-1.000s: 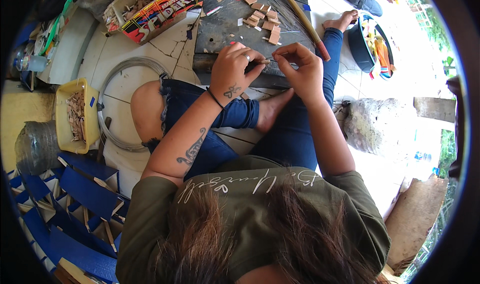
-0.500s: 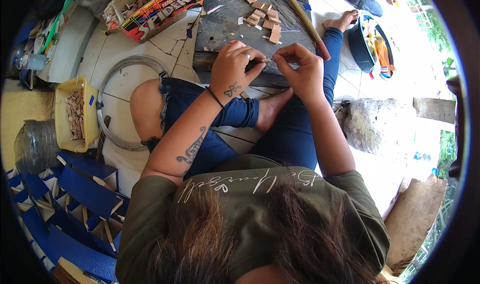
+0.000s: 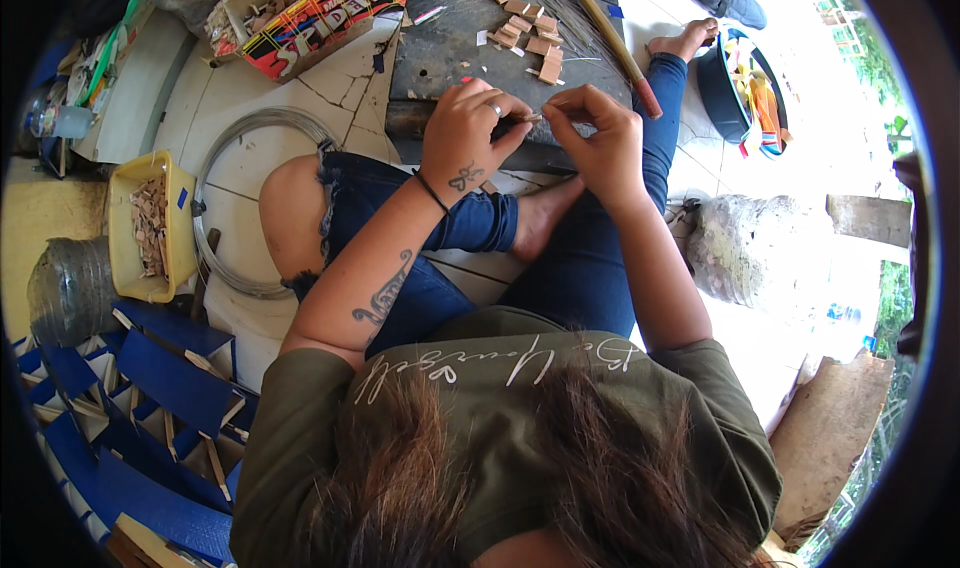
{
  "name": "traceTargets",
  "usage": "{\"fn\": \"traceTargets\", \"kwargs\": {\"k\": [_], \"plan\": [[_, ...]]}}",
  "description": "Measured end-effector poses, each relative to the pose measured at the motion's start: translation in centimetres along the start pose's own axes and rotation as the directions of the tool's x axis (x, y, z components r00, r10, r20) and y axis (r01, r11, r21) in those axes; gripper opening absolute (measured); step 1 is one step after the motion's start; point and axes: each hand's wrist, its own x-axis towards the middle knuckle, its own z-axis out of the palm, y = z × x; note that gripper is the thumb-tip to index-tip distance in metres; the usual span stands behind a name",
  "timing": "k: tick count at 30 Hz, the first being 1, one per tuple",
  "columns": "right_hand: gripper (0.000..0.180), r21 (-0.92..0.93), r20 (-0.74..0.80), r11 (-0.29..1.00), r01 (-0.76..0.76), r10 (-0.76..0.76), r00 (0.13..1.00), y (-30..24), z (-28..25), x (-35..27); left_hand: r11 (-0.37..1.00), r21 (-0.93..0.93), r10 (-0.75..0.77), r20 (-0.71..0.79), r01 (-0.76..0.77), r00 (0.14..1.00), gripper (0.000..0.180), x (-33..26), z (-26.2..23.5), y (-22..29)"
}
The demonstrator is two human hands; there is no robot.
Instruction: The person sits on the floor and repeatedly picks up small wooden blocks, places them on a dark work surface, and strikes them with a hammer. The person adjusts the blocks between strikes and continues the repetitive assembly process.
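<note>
Over the near edge of a dark work block [image 3: 440, 93], both my hands meet with their fingertips close together. My left hand [image 3: 472, 128] wears a ring and is closed in a pinch on a small piece, mostly hidden by the fingers. Thumb and forefinger of my right hand [image 3: 600, 143] pinch at the end of that piece, where a tiny light bit shows; its kind is too small to tell. Beyond my hands, small wooden pieces [image 3: 548, 65] lie in a loose cluster on the block. A hammer [image 3: 610, 38] with a red-ended handle rests along the block's right side.
On the left are a coil of wire [image 3: 205, 168], a yellow bin [image 3: 183, 258] of wood bits, and blue slatted pieces [image 3: 170, 378]. A printed cardboard box [image 3: 320, 28] stands at the far left. A dark tub [image 3: 712, 93] holds colourful scraps at right, near another person's leg [image 3: 740, 6].
My right hand has shifted very slightly left and up, closer to the left fingertips. Both hands keep their pinch, and the things around them lie as before.
</note>
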Motion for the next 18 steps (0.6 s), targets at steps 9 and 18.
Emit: {"fn": "traceTargets", "kwargs": {"k": [9, 18], "plan": [[0.011, -0.020, 0.069, 1.000, -0.013, 0.014, 0.998, -0.5, -0.3, 0.5, 0.995, -0.102, -0.021, -0.012, 0.019, 1.000, 0.008, 0.7, 0.4, 0.8], [0.052, -0.703, -0.014, 0.710, 0.029, -0.054, 0.998, 5.5, -4.7, 3.5, 0.981, -0.190, -0.046, -0.004, 0.044, 0.999, 0.006, 0.8, 0.8, 1.0]]}}
